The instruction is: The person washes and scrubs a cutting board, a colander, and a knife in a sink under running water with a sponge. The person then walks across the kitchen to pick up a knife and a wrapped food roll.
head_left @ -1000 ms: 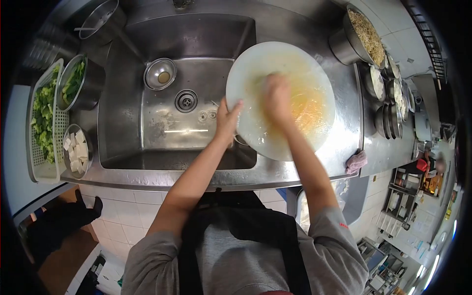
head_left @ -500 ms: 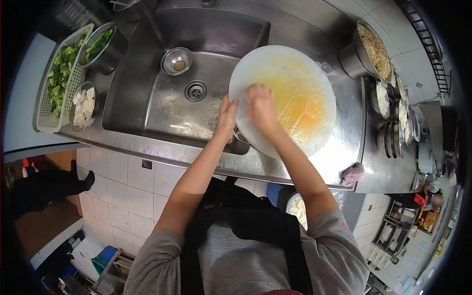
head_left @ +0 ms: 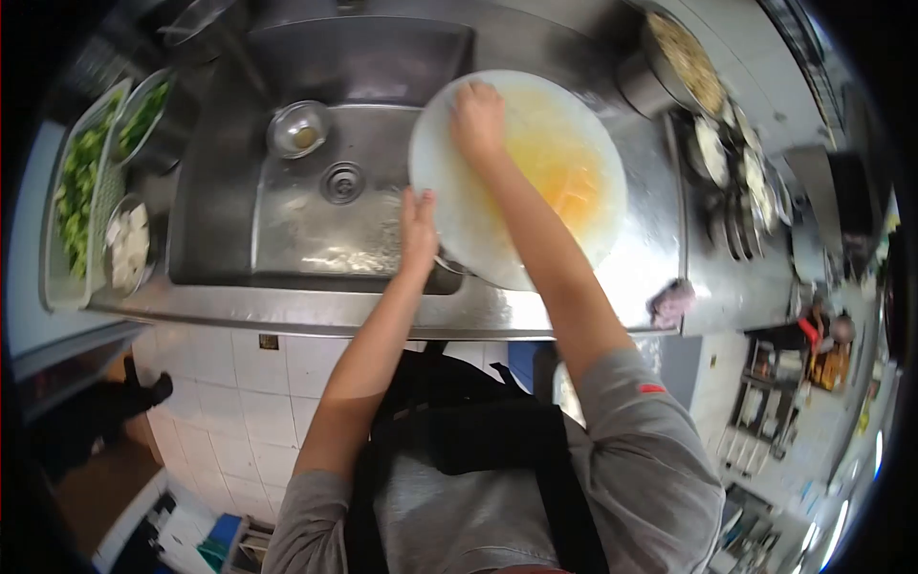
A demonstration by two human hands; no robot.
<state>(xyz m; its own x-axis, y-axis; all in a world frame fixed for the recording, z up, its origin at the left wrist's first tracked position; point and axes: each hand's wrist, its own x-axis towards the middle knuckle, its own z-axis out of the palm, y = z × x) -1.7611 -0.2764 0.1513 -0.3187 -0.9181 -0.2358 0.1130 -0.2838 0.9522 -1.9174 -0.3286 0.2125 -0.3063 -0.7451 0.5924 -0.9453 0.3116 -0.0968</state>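
Note:
A round white cutting board (head_left: 598, 158), wet and stained yellow and orange, lies partly over the sink's right edge and partly on the steel counter. My left hand (head_left: 418, 232) grips its left rim, with fingers pointing away from me. Near the board's far left edge, my right hand (head_left: 479, 122) presses down with curled fingers. Whatever the right hand may hold is hidden under the fingers. A thin metal rim or handle (head_left: 451, 265) shows under the board beside my left wrist.
The steel sink (head_left: 316, 230) holds a small metal bowl (head_left: 298, 129) near its drain (head_left: 342, 182). Left stand a basket of green vegetables (head_left: 81, 196) and a bowl of white chunks (head_left: 128, 247). Right are a pot of noodle-like strands (head_left: 687, 62), several bowls (head_left: 736, 225) and a cloth (head_left: 672, 303).
My right hand has moved across the board, away from me, to its far left part. My left hand stays at the rim. The whole view has shifted slightly.

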